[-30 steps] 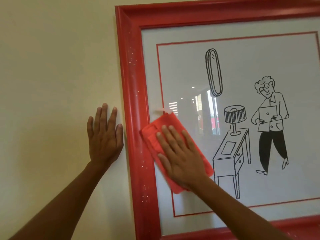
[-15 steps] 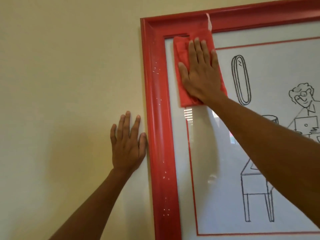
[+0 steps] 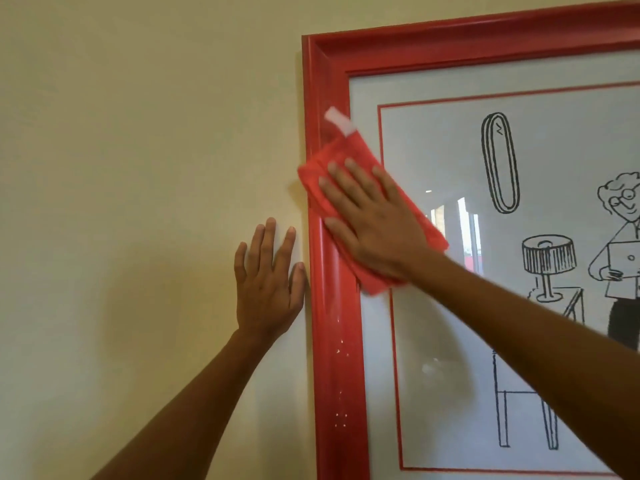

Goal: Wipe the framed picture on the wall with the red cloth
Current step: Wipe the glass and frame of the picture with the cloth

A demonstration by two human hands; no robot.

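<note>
A picture in a thick red frame hangs on the cream wall; its glass covers a line drawing of a mirror, a lamp, a table and a figure. My right hand lies flat, fingers spread, on the folded red cloth and presses it over the frame's left rail and the edge of the glass. A white tag sticks out of the cloth's top corner. My left hand rests flat on the wall, fingers apart, its thumb just beside the frame's outer edge.
The cream wall fills the left half of the view. White specks dot the frame's left rail below the cloth. The glass reflects a window and a room.
My right hand has slid the cloth down and to the left, from the glass's top left corner onto the frame's left rail. My left hand stays on the wall.
</note>
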